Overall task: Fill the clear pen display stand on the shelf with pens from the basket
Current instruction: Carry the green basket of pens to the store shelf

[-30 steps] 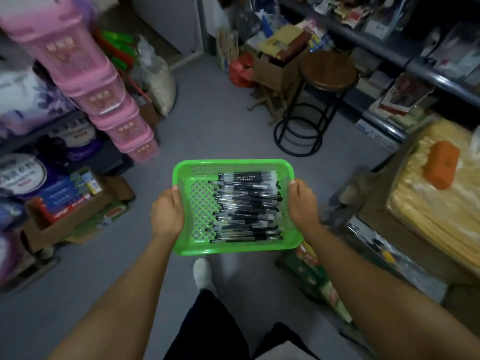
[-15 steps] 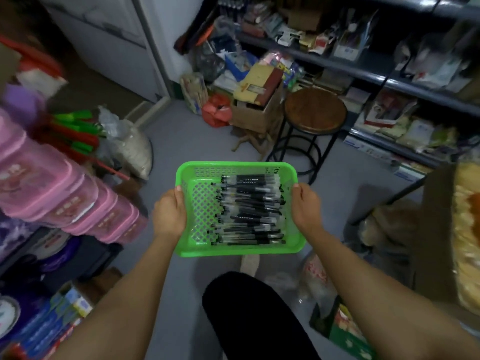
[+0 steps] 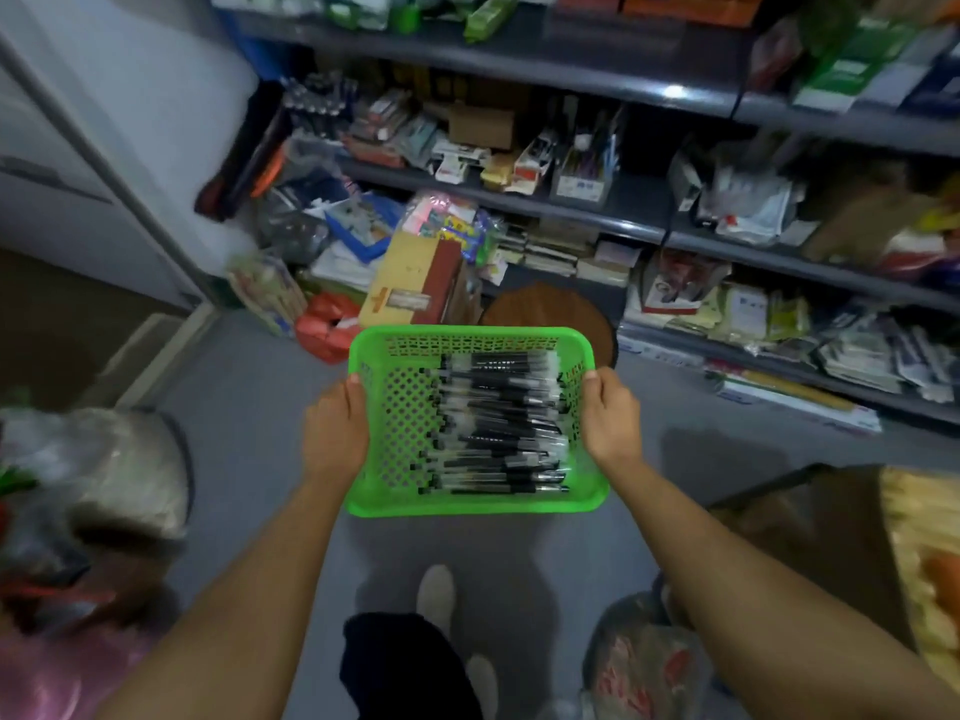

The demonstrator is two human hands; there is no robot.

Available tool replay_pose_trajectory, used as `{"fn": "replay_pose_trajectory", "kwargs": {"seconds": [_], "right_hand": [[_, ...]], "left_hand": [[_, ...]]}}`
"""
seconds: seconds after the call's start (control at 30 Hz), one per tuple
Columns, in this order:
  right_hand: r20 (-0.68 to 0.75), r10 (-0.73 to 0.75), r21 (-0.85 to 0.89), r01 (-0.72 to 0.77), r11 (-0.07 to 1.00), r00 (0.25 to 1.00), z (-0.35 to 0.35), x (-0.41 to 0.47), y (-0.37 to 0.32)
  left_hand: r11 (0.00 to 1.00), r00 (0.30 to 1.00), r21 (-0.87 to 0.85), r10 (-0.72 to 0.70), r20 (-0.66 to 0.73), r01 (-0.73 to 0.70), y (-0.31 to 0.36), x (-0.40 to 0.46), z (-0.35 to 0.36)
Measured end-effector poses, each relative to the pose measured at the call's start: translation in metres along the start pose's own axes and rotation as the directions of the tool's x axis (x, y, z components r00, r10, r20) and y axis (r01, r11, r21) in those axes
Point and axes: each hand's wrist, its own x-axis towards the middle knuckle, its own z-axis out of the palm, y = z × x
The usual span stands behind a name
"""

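Head view, shelving (image 3: 571, 207): grey tiers packed with stationery rise just beyond the basket; you cannot pick out the clear pen display stand among the blurred goods, so slow your head and find it first.
Stool (image 3: 545, 306): its round wooden seat sits just past the basket's far rim, between the basket and the shelving; likely a handy place to rest the load.
Basket (image 3: 395, 433): green, perforated, held level out in front of you above the grey floor; keep it flat so nothing rolls.
Pens (image 3: 498, 423): a stack of black-and-clear pens lies crosswise, crowded toward the basket's right half; that side probably weighs more, so support it firmly.
Left hand (image 3: 335, 433): grips the basket's left rim, thumb on top, fingers hidden below.
Right hand (image 3: 610, 415): grips the basket's right rim the same way, thumb over the edge.
Step in hand: you are carrying the supply to the shelving; no pen is out yet, so set the basket down before reaching.
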Motion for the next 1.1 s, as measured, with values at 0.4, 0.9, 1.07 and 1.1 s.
{"fn": "replay_pose_trajectory", "kwargs": {"seconds": [0.4,0.9,1.07,1.1], "right_hand": [[-0.050,0.029,-0.043,-0.031,0.999,0.998,0.011,0.251,-0.030],[0.369,-0.266,0.007,0.283,0.959,0.890,0.053,0.541,-0.059],[0.545,-0.333,0.000,0.397,0.918,0.769,0.069,0.590,-0.078],[0.563,-0.355,0.023,0.415,0.910,0.746,0.074,0.595,-0.081]], "left_hand": [[0.997,0.999,-0.076,0.033,0.041,-0.030,0.104,0.231,0.108],[0.912,0.873,-0.135,-0.411,-0.263,0.388,0.177,0.343,0.213],[0.840,0.760,-0.217,-0.542,-0.359,0.497,0.200,0.332,0.227],[0.824,0.735,-0.216,-0.565,-0.374,0.524,0.202,0.331,0.227]]}}
